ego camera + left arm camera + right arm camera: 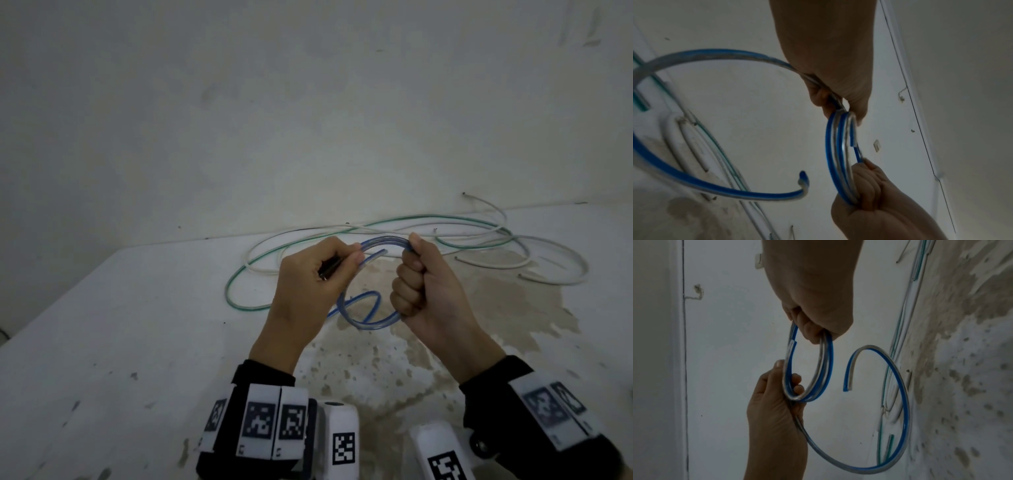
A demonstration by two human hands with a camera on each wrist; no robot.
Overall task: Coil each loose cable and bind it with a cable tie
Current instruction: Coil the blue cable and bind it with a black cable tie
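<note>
Left hand (308, 274) at 9 o'clock and right hand (421, 281) at 3 o'clock both grip the blue cable (387, 241), fingers curled tight.

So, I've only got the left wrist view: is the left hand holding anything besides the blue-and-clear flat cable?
Observer: Yes. The head view shows a small dark item under the left hand fingers, alongside the blue-and-clear flat cable. I cannot tell what it is.
Operator: And the other cables?
Observer: A green-striped clear cable and white cable sprawl uncoiled on the white table, near the wall.
</note>
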